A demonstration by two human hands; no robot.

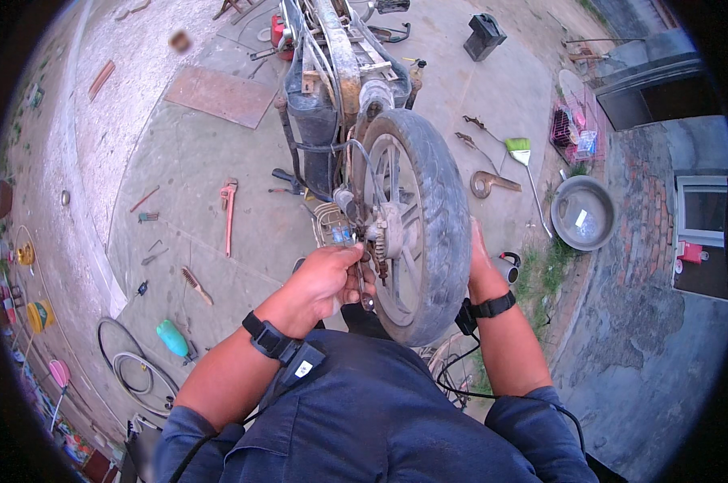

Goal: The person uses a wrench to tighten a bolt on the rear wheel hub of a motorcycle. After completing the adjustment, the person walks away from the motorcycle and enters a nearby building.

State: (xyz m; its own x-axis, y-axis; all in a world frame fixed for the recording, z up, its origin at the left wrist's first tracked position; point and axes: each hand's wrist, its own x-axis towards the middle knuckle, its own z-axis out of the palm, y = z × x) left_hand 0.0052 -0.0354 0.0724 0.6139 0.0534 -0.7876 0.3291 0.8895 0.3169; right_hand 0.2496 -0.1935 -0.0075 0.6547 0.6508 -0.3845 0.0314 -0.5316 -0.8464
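A motorcycle wheel (433, 233) with a worn black tyre and grey spokes stands upright before me, at the end of the motorcycle frame (340, 64). My left hand (332, 278) is at the wheel's left side, fingers closed round a slim metal piece (367, 303) with a rounded lower end; its exact kind is unclear. Just beside those fingers are the hub (390, 232) and a rod with a coiled spring (381, 256). My right hand (478, 245) is against the tyre's right side. The tyre hides most of its fingers.
A red pipe wrench (228, 217), a wire brush (195, 286) and a green bottle (172, 337) lie left on the ground. Coiled hoses (134, 374) are further near. Rightward are a green-headed brush (521, 153), a curved metal part (492, 184) and a grey basin (583, 213).
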